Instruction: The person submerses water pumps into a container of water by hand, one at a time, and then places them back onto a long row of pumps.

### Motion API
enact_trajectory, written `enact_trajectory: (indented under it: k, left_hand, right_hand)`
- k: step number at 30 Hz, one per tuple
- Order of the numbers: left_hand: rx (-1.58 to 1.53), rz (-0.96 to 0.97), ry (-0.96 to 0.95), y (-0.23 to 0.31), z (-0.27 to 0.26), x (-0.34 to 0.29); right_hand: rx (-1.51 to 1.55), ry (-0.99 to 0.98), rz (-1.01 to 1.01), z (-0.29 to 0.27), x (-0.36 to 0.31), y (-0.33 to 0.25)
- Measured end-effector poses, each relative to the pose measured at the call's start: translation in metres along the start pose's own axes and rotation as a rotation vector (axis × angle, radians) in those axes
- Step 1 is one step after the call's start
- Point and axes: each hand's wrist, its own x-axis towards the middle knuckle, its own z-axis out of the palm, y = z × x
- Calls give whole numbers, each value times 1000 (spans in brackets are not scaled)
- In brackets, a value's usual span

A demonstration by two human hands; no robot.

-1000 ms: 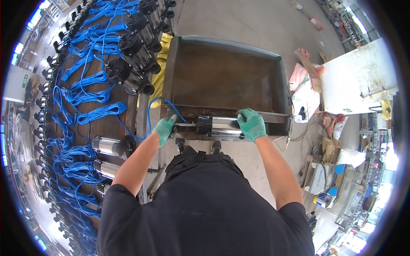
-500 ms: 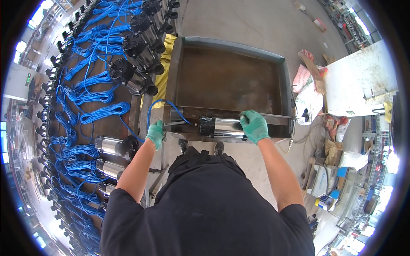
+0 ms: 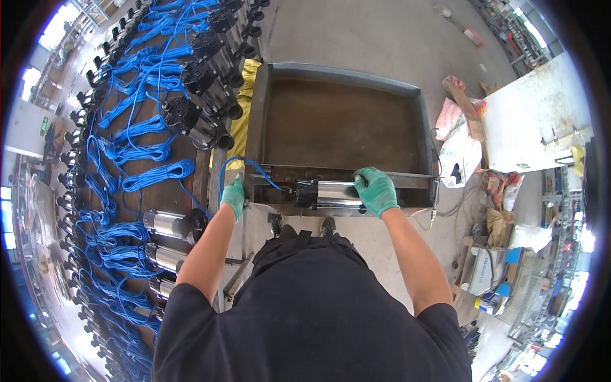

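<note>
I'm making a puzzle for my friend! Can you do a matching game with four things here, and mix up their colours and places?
Things:
1. Right hand
2. Coils
3. Sheet
4. Tray

Colours and places:
A. yellow
B. brown inside
C. on the silver cylinder
D. blue

Right pairs: 1-C, 2-D, 3-A, 4-B

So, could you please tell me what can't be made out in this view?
All in the head view:
Whether the left hand grips anything: its back hides this.
Right end of the metal cylinder: mostly covered by the right hand.
Black shirt: cut off by the lower edge.
</note>
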Motion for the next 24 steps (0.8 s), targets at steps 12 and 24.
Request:
enact_trajectory:
  k: [12, 24]
  left_hand:
    - [-461, 208, -85, 6, 33, -2]
    - [-425, 199, -296, 6, 43, -14]
  right_hand:
    - [36, 51, -50, 0, -6, -2]
    - [369, 16, 24, -1, 0, 9]
